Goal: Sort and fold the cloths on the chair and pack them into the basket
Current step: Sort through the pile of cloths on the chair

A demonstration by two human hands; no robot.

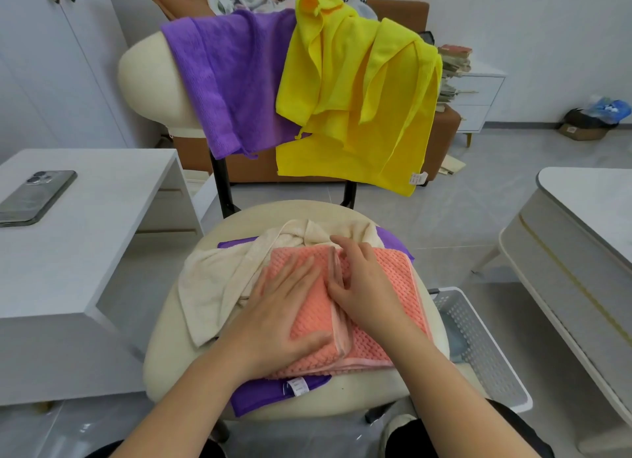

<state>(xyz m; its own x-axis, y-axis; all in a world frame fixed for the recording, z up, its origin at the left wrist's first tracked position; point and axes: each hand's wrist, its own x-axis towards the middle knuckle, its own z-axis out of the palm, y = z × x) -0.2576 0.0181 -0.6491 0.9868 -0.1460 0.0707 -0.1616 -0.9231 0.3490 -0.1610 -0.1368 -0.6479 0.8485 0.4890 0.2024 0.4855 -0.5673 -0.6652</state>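
Note:
A folded pink waffle cloth (383,286) lies on the cream chair seat (376,389), on top of a beige cloth (212,279) and a purple cloth (266,394). My left hand (284,307) presses flat on the pink cloth's left half. My right hand (362,283) rests on its right half, fingertips at the middle fold. A purple towel (225,81) and a yellow cloth (359,98) hang over the chair back. The white perforated basket (478,338) stands on the floor to the right of the seat.
A white table (85,252) with a phone (36,196) stands at left. A pale table (581,252) is at right. Behind the chair is a brown sofa (441,132) with more cloths, and a white drawer unit (478,95) with stacked books.

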